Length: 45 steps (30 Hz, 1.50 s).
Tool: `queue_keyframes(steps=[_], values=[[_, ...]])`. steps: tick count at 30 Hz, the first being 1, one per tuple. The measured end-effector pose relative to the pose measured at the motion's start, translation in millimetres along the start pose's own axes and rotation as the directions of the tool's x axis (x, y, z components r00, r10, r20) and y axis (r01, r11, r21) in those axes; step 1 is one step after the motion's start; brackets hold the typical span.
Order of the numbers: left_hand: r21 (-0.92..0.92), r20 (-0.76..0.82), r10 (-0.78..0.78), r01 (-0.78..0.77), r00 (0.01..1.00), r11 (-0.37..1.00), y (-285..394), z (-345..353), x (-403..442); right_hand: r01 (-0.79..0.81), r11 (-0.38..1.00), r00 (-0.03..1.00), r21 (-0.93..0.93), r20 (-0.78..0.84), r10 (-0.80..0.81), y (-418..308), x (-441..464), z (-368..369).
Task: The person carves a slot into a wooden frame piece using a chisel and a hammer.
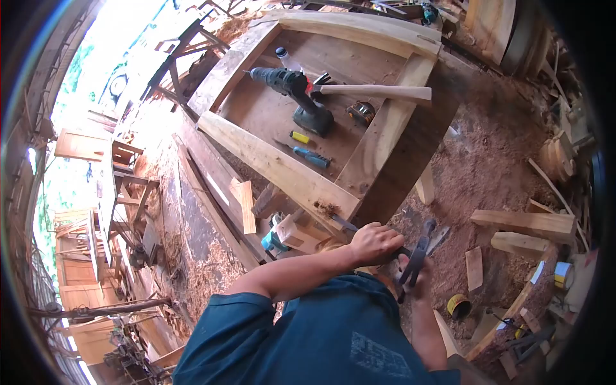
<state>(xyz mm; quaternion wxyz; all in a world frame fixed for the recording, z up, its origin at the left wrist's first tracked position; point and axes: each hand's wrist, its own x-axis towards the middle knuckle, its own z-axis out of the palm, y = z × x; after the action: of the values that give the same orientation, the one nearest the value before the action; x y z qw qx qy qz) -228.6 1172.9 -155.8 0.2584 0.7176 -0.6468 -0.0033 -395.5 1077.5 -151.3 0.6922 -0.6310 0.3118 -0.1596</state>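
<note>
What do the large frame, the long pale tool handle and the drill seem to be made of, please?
Frame: solid wood, apparently unfinished; its pale, dull boards show grain.
Long pale tool handle: probably wood, by its even tan colour; whether it is bare or lightly varnished, I cannot tell.
Drill: dark, mostly matt housing, likely plastic, judging by its moulded shape.

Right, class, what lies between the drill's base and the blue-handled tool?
In the head view, a small yellow item lies between the drill and the blue-handled tool.
</note>
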Motion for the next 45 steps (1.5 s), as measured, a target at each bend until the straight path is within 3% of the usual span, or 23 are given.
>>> queue_keyframes(steps=[3,4,5,7,8,13,18,20,25,27,28,31,32,35,37,39,40,42,44,45], values=[[0.182,0.151,0.029,-0.056,0.988,0.982,1,40,-26,-0.193,0.974,0.974,0.123,0.143,0.175,61,16,-15],[0.223,0.215,0.061,-0.11,0.975,0.969,-3,46,-34,0.031,0.971,0.995,-0.239,0.099,-0.007,107,9,-20],[0.272,0.281,0.082,-0.161,0.956,0.949,-12,43,-34,0.053,0.989,0.994,-0.137,0.097,-0.04,93,14,-14],[0.105,0.195,0.056,-0.078,0.979,0.991,4,20,-30,0.032,0.998,0.994,0.062,0.1,-0.038,55,-14,-4],[0.033,0.188,0.053,-0.061,0.981,0.998,9,8,-22,-0.087,0.985,0.993,0.151,0.093,0.074,57,-19,-11],[-0.221,0.049,-0.036,0.046,0.998,0.974,31,-44,19,0.074,0.983,0.996,0.17,0.038,-0.081,-12,-23,-26],[-0.375,-0.094,-0.105,0.063,0.99,0.925,21,-67,18,0.117,0.992,0.988,0.036,0.097,-0.12,-102,-13,-9],[-0.432,-0.171,-0.124,0.039,0.977,0.901,13,-72,12,0.193,0.98,0.978,0.045,0.072,-0.195,-108,-16,1],[-0.501,-0.165,-0.131,0.032,0.978,0.865,-6,-78,1,0.499,0.828,0.861,-0.255,0.254,-0.441,-121,-13,-2],[-0.48,-0.168,-0.106,0.013,0.98,0.877,-5,-70,-1,0.485,0.812,0.872,-0.325,0.255,-0.418,-109,-12,6],[-0.479,-0.158,-0.083,-0.003,0.984,0.878,-5,-71,0,0.37,0.828,0.926,-0.422,0.239,-0.291,-100,-10,8],[-0.381,-0.113,-0.035,-0.011,0.993,0.925,0,-63,0,0.232,0.928,0.97,-0.292,0.137,-0.2,-95,-16,6],[-0.398,-0.118,-0.029,-0.021,0.993,0.917,2,-59,0,0.304,0.915,0.952,-0.267,0.124,-0.28,-98,-18,6],[-0.374,-0.088,-0.035,0.0,0.996,0.927,3,-50,-2,0.236,0.768,0.969,-0.595,0.205,-0.139,-64,-17,-8],[-0.33,-0.083,-0.026,-0.003,0.996,0.944,-2,-48,3,0.268,0.822,0.959,-0.503,0.223,-0.176,-56,-14,-17],[-0.291,-0.071,-0.03,0.008,0.997,0.957,1,-43,2,0.15,0.955,0.982,-0.258,0.151,-0.114,-59,-22,-18],[-0.271,-0.057,-0.034,0.017,0.998,0.962,4,-38,1,0.287,0.921,0.957,-0.263,0.044,-0.285,-64,-23,-10],[-0.219,-0.034,-0.036,0.028,0.999,0.975,5,-29,2,0.372,0.908,0.924,-0.193,-0.014,-0.381,-49,-12,3],[-0.2,-0.024,-0.033,0.028,0.999,0.979,2,-21,0,0.246,0.9,0.969,-0.36,0.109,-0.221,-48,-12,-1],[-0.188,-0.02,-0.034,0.03,0.999,0.982,1,-18,0,0.169,0.948,0.985,-0.269,0.074,-0.155,-39,-9,-1]])
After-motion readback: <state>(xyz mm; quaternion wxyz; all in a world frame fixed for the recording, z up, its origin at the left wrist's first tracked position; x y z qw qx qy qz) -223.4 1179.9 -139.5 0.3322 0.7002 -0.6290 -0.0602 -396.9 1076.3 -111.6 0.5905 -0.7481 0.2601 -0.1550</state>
